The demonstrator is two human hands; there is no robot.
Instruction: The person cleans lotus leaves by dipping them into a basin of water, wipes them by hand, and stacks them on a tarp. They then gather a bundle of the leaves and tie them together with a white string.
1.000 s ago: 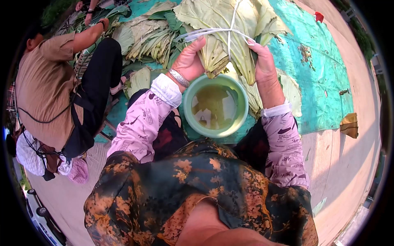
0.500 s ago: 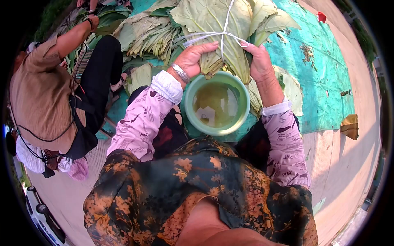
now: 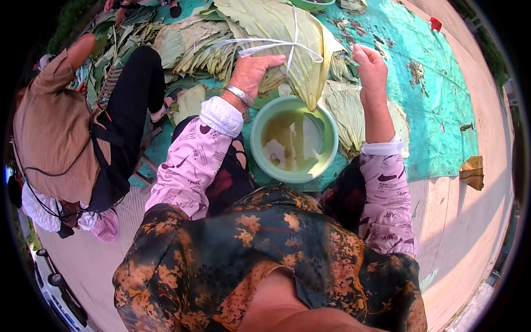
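outdoor work yard, tarp (image 3: 437,110), leaf piles (image 3: 193,44)

Large bundle of pale green leaves (image 3: 276,25), cross-tied with white string (image 3: 295,27), pointed tip over the green basin (image 3: 293,178).

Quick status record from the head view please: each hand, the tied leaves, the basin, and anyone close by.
left hand: fingers gripping the near edge of the leaf bundle
right hand: lifted clear of the bundle, holding nothing, above loose leaves
leaf bundle: tied crosswise with white string, one leaf tip hanging over the basin
basin: green, holds murky water, between the person's knees
ground: teal tarp
nearby: co-worker on the left, reaching into other leaves
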